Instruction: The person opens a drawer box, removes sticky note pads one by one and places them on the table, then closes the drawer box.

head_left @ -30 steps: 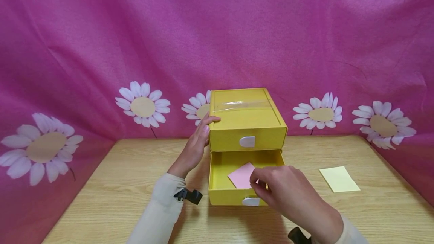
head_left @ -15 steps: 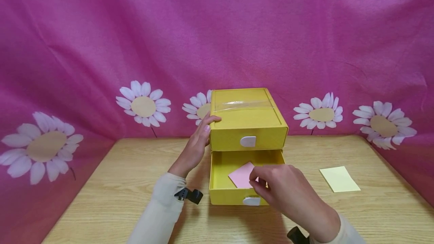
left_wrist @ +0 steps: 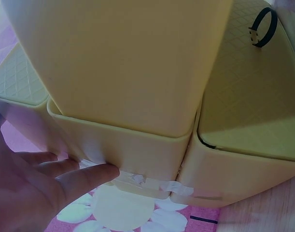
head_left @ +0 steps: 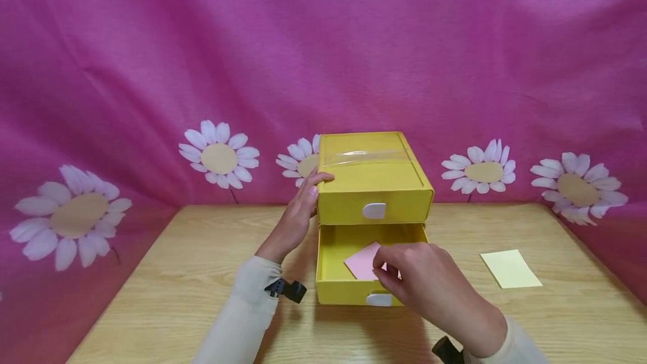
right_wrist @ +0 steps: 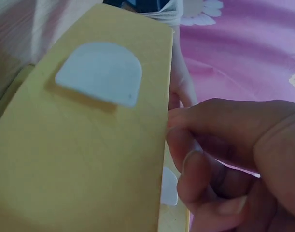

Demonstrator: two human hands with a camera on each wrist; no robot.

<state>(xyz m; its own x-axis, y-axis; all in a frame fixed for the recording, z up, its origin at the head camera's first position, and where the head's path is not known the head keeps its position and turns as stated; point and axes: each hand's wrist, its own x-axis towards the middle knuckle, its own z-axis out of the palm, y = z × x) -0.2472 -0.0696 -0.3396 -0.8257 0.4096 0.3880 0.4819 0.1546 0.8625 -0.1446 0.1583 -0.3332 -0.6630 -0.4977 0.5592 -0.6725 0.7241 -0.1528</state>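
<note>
Left fingers (left_wrist: 87, 181) straight, right fingers (head_left: 391, 254) curled

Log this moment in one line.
left hand: touching cabinet; right hand: at open lower drawer, hold unclear; pink paper: in lower drawer; upper drawer: closed; yellow paper: on table

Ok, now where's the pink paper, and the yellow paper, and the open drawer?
Pink paper (head_left: 361, 263): head view, on the part the hand leaves uncovered.
Yellow paper (head_left: 511, 269): head view, middle of its top face.
Open drawer (head_left: 341, 293): head view, bare part of its front wall.
</note>
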